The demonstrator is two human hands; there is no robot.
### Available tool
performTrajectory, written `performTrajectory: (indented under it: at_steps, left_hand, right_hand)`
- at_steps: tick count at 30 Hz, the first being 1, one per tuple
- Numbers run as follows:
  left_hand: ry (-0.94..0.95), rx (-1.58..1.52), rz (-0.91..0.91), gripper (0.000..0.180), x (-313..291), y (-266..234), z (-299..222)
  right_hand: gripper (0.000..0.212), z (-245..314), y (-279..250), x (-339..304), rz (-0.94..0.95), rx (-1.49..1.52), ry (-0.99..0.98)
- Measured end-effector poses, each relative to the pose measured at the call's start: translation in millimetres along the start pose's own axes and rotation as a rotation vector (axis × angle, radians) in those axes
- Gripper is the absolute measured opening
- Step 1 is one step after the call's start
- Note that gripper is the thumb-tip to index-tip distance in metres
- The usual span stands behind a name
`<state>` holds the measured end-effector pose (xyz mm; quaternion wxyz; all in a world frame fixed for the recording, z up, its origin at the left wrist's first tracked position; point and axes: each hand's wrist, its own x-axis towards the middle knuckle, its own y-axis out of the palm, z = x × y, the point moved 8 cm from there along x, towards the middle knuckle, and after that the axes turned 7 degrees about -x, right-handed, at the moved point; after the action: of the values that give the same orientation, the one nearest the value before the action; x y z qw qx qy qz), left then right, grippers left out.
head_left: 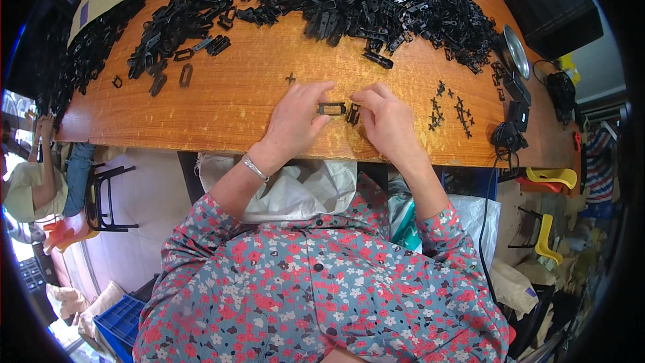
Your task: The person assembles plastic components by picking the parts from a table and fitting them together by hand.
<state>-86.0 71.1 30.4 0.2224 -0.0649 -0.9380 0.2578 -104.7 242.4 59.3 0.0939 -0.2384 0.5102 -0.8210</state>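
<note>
Over the near part of the wooden table, my left hand [295,115] pinches a black rectangular plastic frame [321,109] between thumb and fingers, its long side pointing to the right. Just right of it, my right hand [390,119] is closed on a second black plastic piece [353,114], turned more upright. The two pieces are close together; whether they touch I cannot tell. Beyond my left fingers lies one small black cross-shaped piece [290,78]. Several more cross-shaped pieces [437,111] are spread on the wood right of my right hand.
A large heap of black plastic parts [356,0] covers the table's far side, with a looser pile [181,20] to its left. At the right edge are a round metal dish [516,52] and a cabled black device [508,136]. Another person's arm [46,161] shows at far left.
</note>
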Motion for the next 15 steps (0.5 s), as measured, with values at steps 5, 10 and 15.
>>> performTrajectory:
  at_steps: [5,10,15]
  left_hand:
    - [-0.030,0.018,-0.017,0.070,-3,-3,-1]
    - [-0.022,0.019,-0.034,0.070,-5,-5,1]
    - [-0.024,0.006,-0.034,0.070,-4,-5,4]
  right_hand:
    - [0.013,2,9,4,0.093,-0.014,-0.057]
    - [0.011,-8,12,4,0.224,-0.076,-0.002]
    - [0.009,-26,12,4,0.137,0.034,0.053]
